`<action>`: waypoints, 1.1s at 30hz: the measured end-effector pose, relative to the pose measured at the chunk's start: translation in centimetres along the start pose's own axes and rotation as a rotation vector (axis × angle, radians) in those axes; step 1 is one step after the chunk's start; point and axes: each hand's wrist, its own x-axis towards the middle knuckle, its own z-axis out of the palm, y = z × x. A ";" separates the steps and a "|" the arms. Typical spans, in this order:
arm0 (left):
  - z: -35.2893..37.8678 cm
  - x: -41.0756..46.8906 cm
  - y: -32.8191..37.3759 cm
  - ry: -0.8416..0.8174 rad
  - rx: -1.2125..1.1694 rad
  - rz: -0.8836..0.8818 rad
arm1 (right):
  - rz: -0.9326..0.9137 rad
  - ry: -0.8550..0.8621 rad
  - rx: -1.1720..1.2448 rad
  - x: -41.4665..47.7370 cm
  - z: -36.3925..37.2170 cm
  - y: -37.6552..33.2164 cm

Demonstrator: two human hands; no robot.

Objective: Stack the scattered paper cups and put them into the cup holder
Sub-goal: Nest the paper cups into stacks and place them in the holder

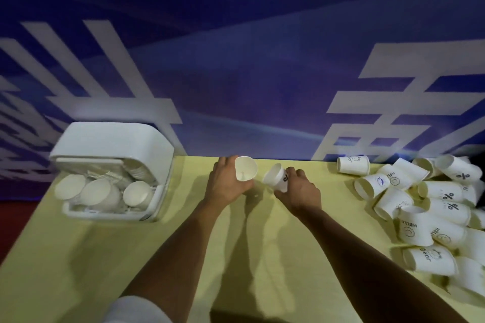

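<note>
Left hand (225, 181) wraps a plain white paper cup (245, 168), mouth up; right hand (299, 191) grips a tilted printed cup (276, 178) just beside it, above the pale yellow table (78, 257). Boxy white plastic cup holder (112, 170) sits left, a loose cup pile (430, 207) right.

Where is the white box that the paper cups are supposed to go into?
In the head view, the cup holder sits at the table's far left, lid open, cup stacks inside, well left of the left hand.
</note>
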 end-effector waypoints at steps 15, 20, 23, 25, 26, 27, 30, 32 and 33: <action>-14.8 -6.6 -17.9 0.153 0.039 -0.125 | -0.261 -0.082 0.092 -6.1 7.2 -16.5; -15.3 -5.8 -21.0 0.253 0.206 -0.190 | -0.239 -0.087 0.104 -6.9 8.5 -17.8; -15.1 -5.1 -22.1 0.240 0.299 -0.171 | -0.203 -0.059 0.103 -7.2 9.0 -17.4; -14.7 -4.7 -22.7 0.213 0.333 -0.153 | -0.168 -0.050 0.100 -7.3 9.2 -17.2; -14.6 -4.6 -23.0 0.200 0.336 -0.152 | -0.149 -0.049 0.101 -7.4 9.3 -17.3; -14.5 -4.4 -23.3 0.188 0.333 -0.154 | -0.131 -0.046 0.103 -7.4 9.4 -17.4; -14.5 -4.1 -24.0 0.145 0.364 -0.146 | -0.089 -0.051 0.112 -7.7 9.8 -17.9; -14.6 -4.0 -24.3 0.091 0.426 -0.147 | -0.084 -0.058 0.114 -7.9 10.1 -18.3; -14.7 -4.0 -24.4 0.062 0.448 -0.151 | -0.086 -0.061 0.114 -8.0 10.3 -18.6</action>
